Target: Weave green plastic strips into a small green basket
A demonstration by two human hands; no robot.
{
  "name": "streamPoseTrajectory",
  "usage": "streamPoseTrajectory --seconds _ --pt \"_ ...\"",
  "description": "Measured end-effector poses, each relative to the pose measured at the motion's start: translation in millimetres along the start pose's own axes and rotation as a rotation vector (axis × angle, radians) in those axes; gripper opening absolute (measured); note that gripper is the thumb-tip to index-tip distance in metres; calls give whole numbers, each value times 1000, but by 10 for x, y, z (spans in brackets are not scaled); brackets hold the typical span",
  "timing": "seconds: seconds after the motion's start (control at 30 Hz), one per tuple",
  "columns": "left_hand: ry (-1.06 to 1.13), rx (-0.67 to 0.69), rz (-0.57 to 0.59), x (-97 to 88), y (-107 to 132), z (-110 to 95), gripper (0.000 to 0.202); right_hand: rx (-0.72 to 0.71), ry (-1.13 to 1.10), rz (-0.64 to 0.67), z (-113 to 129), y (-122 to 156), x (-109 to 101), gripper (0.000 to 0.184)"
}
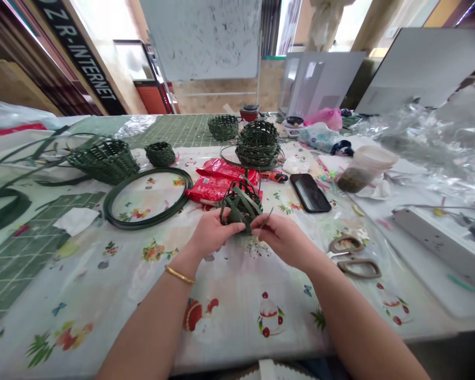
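A small, partly woven dark green basket [243, 200] rests on the flowered tablecloth in front of me, with strips crossing over its top. My left hand [214, 230] is closed on the basket's left side, its thumb reaching along the near wall. At the near right side, my right hand [279, 235] pinches a thin green strip [268, 216] whose tip sticks up past the fingers. Where that strip joins the weave is hidden by the fingers. Just behind the basket lie red packets [214, 182].
A coil of green strip [148, 227] lies left. Finished-looking woven baskets [257, 142] stand at the back, another [105, 158] at left. On the right are a phone [310, 193], scissors [356, 258], a plastic cup [366, 169] and a power strip [439, 243].
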State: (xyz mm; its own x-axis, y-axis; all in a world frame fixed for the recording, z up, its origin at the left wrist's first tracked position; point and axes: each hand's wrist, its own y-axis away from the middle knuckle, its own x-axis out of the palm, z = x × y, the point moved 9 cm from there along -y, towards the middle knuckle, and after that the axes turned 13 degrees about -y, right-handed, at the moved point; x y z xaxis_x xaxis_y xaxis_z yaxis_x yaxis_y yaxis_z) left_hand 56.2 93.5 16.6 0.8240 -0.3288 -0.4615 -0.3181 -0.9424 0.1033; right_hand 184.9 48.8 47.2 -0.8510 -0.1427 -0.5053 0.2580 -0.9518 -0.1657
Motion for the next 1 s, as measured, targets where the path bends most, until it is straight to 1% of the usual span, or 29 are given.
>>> streamPoseTrajectory --seconds 0.13,0.3,0.37,0.47,0.57,0.7,0.73,0.8,0.87,0.9,1.0 --pt "66 19 -36 -36 -42 49 21 16 17 2 -39 -3 -17 12" --pt "151 45 -55 -52 -66 97 22 100 -154 -55 -228 -22 -48 11" --pt "210 59 -76 -85 -63 75 23 98 -195 -81 -258 -26 -67 9" --pt "295 70 -84 -127 -54 28 24 27 -165 -110 -178 -24 -90 14" --pt "333 61 -87 -159 -52 20 27 -103 -105 -141 -14 -12 -107 11" --pt "345 65 -80 -170 -58 49 27 -295 27 -64 158 -1 -19 12" --pt "338 65 -76 -166 -58 58 26 -338 54 -65 184 5 -12 11" --pt "293 60 -53 -137 -54 65 25 -404 62 -114 220 22 -37 10" --pt "222 52 -5 -80 -43 53 24 -421 20 -169 229 36 -69 11" --pt "199 51 24 -48 -36 36 24 -401 -1 -189 217 35 -75 11" --pt "207 49 95 32 -8 -31 26 -275 0 -242 143 26 -77 10"
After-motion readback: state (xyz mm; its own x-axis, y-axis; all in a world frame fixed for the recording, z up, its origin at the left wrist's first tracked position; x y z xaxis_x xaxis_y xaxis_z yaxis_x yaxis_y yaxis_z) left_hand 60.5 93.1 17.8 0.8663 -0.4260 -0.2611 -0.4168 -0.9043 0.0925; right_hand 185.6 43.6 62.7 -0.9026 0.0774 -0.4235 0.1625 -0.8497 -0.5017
